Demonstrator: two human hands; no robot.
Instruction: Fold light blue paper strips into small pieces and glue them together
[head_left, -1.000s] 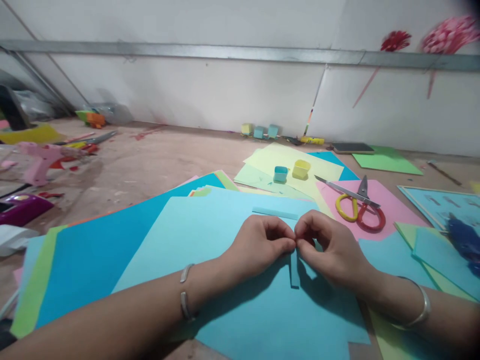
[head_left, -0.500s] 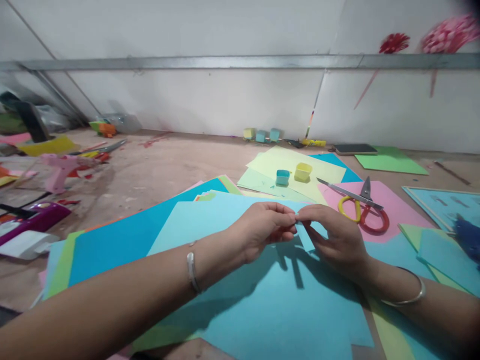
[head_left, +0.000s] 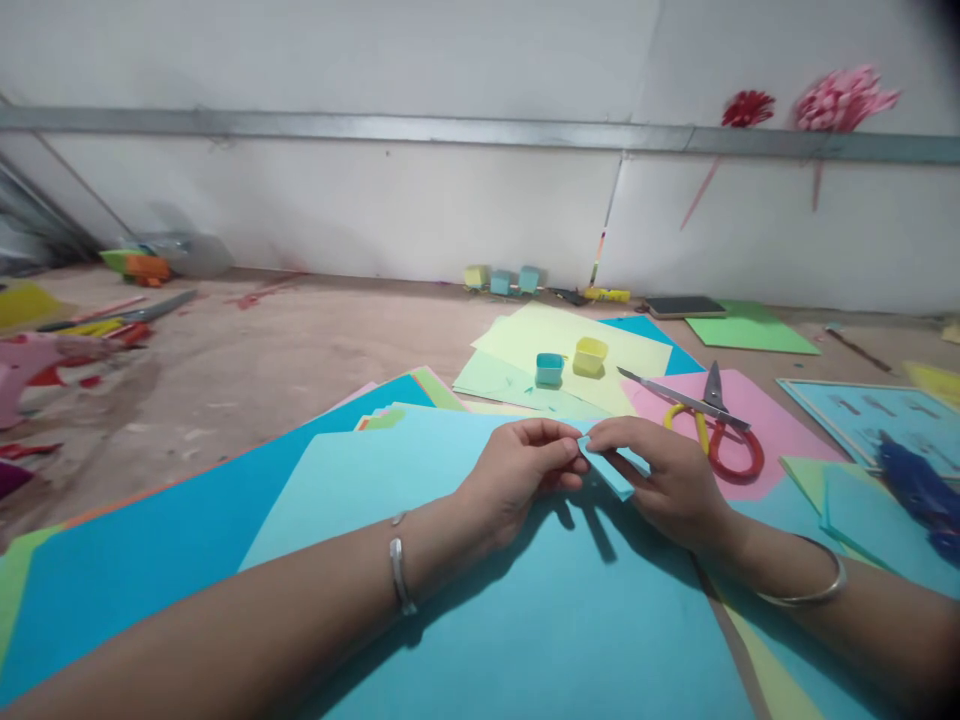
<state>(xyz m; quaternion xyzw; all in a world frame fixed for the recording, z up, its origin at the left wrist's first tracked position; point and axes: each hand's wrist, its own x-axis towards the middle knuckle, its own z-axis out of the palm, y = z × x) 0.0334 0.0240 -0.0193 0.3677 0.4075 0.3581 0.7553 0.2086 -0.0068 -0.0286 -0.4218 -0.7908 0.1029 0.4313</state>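
A narrow light-blue paper strip [head_left: 610, 476] has left the large light-blue paper sheet [head_left: 600, 640] and slants above it—left hand [head_left: 517, 472] and right hand [head_left: 671, 485] both pinching it, its end perhaps folded.

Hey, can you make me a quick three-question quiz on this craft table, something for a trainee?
1. Multiple choice: what colours are the two handles of the scissors?
A) green and blue
B) yellow and red
C) pink and white

2. True or false: from the wearer's view, the small open yellow box stands to the right of the small open blue box.

3. Fill in the blank: the narrow paper piece at the fingers of the left hand and the right hand is ____ in colour.

Key: 1. B; 2. True; 3. light blue
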